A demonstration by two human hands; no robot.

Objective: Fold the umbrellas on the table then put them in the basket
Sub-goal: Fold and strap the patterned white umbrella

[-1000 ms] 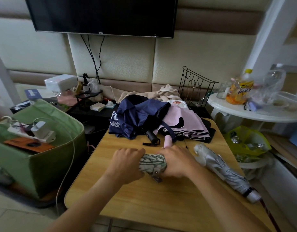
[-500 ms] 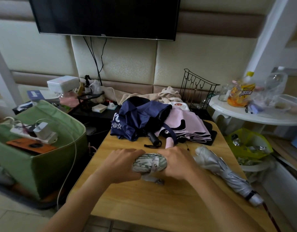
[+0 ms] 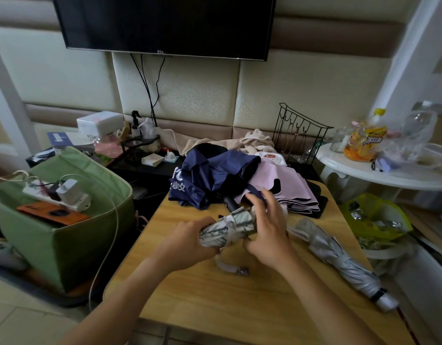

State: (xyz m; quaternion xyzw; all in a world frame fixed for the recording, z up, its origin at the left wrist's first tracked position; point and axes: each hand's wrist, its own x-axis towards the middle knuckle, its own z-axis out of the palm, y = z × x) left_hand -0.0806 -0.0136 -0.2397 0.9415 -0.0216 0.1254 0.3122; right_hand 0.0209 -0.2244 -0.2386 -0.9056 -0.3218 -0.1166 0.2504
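Head cam, only view here. Center frame: the left hand [image 3: 190,242] grips a rolled leaf-print umbrella [image 3: 227,229] just above the wooden table [image 3: 239,295]. The right hand [image 3: 267,232] rests against its other end, fingers spread, not gripping. Its strap [image 3: 229,267] dangles loose, so I'd say it isn't fastened yet. A silver umbrella [image 3: 339,260] lies at right, collapsed but untied. Navy umbrella [image 3: 212,178] and pink umbrella [image 3: 287,188] sit crumpled at the back. The green basket [image 3: 73,235] at left shows no umbrellas inside, so mostly undone.
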